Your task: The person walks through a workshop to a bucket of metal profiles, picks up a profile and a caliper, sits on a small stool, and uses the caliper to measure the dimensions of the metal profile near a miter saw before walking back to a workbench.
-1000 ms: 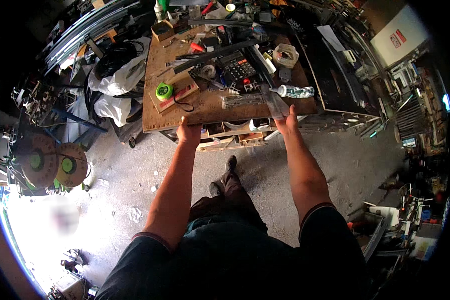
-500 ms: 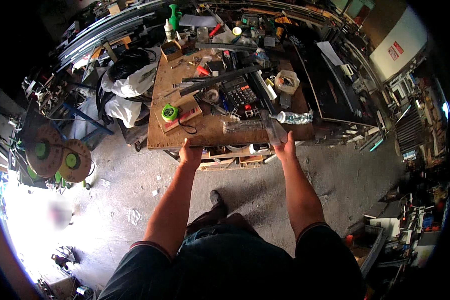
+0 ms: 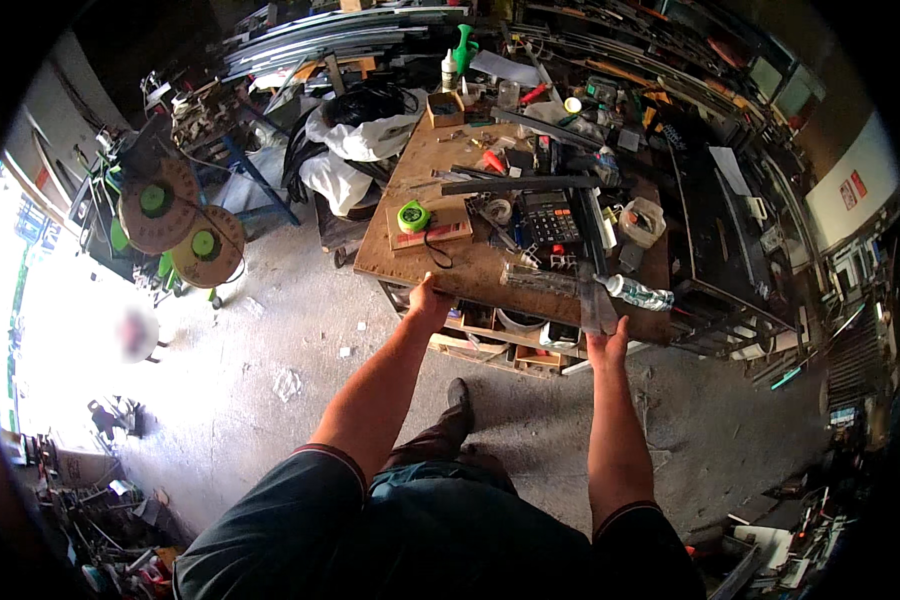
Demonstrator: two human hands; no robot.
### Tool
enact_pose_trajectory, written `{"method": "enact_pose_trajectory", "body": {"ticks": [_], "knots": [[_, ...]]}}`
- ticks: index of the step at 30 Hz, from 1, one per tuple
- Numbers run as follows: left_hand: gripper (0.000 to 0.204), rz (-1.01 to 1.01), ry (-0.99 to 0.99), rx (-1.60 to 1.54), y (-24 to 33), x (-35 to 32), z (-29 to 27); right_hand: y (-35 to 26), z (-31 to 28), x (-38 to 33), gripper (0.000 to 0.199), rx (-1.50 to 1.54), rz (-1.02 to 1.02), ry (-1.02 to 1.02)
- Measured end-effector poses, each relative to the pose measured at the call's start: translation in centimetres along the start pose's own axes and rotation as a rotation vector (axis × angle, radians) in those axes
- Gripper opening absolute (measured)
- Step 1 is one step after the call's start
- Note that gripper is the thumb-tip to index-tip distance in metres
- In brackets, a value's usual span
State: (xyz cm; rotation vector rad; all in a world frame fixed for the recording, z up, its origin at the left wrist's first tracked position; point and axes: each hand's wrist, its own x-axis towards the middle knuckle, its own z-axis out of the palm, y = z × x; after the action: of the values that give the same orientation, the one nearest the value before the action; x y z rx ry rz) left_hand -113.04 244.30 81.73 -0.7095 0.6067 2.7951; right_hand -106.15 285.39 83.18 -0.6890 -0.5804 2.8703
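Both my hands are at the near edge of a worn wooden tabletop [image 3: 385,255]. My left hand [image 3: 431,304] grips that edge, thumb on top and the other fingers hidden beneath. Further right, my right hand [image 3: 607,345] is closed on the same edge, beside a clear plastic strip [image 3: 596,306] that hangs over it. Above my left hand, a green tape measure [image 3: 413,216] rests on a flat cardboard box [image 3: 450,238]. A black calculator [image 3: 550,219], a dark metal bar [image 3: 515,185] and a crumpled clear plastic bottle [image 3: 640,293] lie further in.
A shelf [image 3: 490,345] with boxes and parts sits under the tabletop. On the left stand round brown discs with green hubs [image 3: 205,243] and white sacks [image 3: 340,180]. A black-topped table [image 3: 715,220] adjoins on the right. Concrete floor [image 3: 370,345] with scraps surrounds my feet.
My view has swung left, so the tabletop and both hands appear further right and the near edge slopes down to the right. Both hands stay on the edge.
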Motion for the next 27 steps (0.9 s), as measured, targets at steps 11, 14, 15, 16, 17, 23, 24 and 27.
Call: {"method": "enact_pose_trajectory", "body": {"ticks": [11, 14, 15, 16, 17, 23, 24, 27], "knots": [[0.05, 0.013, -0.086, 0.041, 1.6, -4.8, -1.8, 0.6, 0.6, -5.2, 0.06, 0.042, 0.042, 0.03], [0.049, -0.001, -0.181, 0.561, 3.3, -8.6, -1.3, 0.3, 0.3, -6.1, 0.059, 0.068, 0.031, 0.005], [0.048, -0.17, -0.057, 0.41, 5.5, -9.3, -2.5, 1.4, 1.7, -7.2, 0.059, 0.088, 0.055, 0.045], [0.047, -0.2, -0.047, 0.52, 6.8, -10.4, -2.4, 1.4, 2.4, -8.0, 0.059, 0.099, 0.055, 0.094], [0.045, -0.231, -0.038, 0.631, 8.3, -11.8, -2.3, 1.2, 2.8, -8.4, 0.058, 0.095, 0.055, 0.103], [0.04, -0.233, 0.102, 1.15, 18.5, -13.5, -9.1, 0.3, 0.6, -6.9, 0.057, 0.015, 0.031, -0.08], [0.039, -0.23, 0.239, 1.225, 20.7, -13.2, -9.8, 0.7, 1.9, -7.1, 0.057, -0.029, 0.009, 0.108], [0.042, 0.075, 0.408, 1.152, 25.2, -9.5, -10.2, 0.7, 2.6, -6.0, 0.055, -0.094, -0.005, 0.021]]}}
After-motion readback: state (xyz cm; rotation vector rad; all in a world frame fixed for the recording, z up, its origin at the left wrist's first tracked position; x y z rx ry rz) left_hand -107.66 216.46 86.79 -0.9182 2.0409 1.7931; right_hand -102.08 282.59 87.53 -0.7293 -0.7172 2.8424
